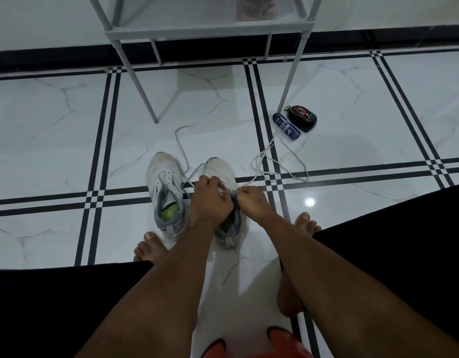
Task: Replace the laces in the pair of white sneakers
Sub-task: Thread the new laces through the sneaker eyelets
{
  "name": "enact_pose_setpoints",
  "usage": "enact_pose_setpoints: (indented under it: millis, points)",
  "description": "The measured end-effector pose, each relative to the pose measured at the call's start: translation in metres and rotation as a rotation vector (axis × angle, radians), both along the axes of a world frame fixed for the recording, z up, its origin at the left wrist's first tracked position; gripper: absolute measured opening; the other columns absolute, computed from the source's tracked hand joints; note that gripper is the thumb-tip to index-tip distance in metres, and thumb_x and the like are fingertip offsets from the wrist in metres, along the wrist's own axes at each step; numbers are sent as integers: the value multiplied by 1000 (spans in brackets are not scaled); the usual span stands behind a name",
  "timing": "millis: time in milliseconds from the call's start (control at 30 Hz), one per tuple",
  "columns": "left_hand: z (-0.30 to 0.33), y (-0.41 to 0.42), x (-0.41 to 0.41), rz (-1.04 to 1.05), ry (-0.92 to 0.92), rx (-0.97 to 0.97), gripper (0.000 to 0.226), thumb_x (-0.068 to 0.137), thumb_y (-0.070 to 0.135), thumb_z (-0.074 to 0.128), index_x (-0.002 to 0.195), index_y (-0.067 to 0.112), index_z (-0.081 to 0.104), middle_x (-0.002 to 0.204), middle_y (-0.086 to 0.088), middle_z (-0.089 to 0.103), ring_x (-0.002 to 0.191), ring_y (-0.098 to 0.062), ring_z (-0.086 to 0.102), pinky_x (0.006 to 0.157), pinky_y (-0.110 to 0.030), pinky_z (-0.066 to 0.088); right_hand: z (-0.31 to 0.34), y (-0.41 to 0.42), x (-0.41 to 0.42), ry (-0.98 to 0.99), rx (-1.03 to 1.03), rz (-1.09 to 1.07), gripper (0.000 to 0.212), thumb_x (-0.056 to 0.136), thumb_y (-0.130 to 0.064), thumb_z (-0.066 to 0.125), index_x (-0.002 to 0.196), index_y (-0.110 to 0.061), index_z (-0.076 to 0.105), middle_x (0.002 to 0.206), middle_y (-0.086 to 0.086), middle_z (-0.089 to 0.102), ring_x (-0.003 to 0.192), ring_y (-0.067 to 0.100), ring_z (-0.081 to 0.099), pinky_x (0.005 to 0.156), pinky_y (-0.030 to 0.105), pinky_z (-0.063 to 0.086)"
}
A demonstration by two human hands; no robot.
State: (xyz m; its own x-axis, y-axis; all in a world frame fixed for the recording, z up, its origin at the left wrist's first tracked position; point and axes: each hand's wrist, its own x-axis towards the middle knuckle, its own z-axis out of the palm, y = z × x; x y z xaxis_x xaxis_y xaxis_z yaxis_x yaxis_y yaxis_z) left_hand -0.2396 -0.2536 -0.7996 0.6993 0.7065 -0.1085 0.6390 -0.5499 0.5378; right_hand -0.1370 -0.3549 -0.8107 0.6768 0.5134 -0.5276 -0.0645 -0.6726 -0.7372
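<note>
1. The left hand (pixel 210 196) and right hand (pixel 250 200) both have curled fingers pinching the lace (pixel 259 174) over the right sneaker (pixel 222 174).
2. The left sneaker (pixel 165 187) stands just beside it (partly laced).
3. Beyond the right sneaker lie a blue tube (pixel 286 126) and a black polish container (pixel 302 118), near a rack leg (pixel 291 73); bare floor (pixel 55 151) lies left of it.

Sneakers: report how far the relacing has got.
Done: it seems nothing is finished. The left sneaker has a lace only in its front eyelets, its ends trailing on the floor. In hand: the left hand and right hand work a lace at the right sneaker. Left: lacing both shoes fully. Whether the loose lace nearby is old or new is unclear.
</note>
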Motion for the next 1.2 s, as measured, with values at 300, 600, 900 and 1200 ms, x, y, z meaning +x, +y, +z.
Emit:
enact_pose_setpoints:
  millis: [300, 600, 900, 1200]
  points:
    - [-16, -1, -25, 174, -42, -276, 28, 103, 36, 55, 121, 20, 69, 120, -6, 60, 111, -27, 62, 100, -41, 49, -15, 16, -6, 7, 38, -142, 55, 93, -46, 73, 59, -4, 63, 54, 5, 52, 57, 16, 50, 61, 37, 42]
    - [-21, 1, -32, 173, -91, -261, 36, 95, 30, 74, 126, 13, 72, 125, -11, 61, 115, -27, 63, 99, -30, 44, 8, 24, 14, 101, 67, -208, 25, 91, -19, 77, 68, -10, 72, 70, 3, 72, 65, 14, 63, 67, 28, 53]
    - [-24, 7, -30, 221, -83, -377, 40, 93, 39, 77, 125, 13, 75, 129, -8, 60, 118, -26, 63, 105, -34, 49, 49, 16, 71, 485, 271, -480, 40, 91, -49, 81, 105, -12, 75, 92, -1, 71, 77, 13, 61, 64, 28, 52]
    - [-25, 11, -30, 171, -41, -325, 40, 95, 39, 73, 129, 18, 75, 131, -7, 60, 123, -26, 62, 110, -38, 48, 10, 32, 1, 45, 41, -134, 32, 88, -23, 77, 59, -15, 67, 58, 2, 58, 55, 15, 53, 60, 32, 44]
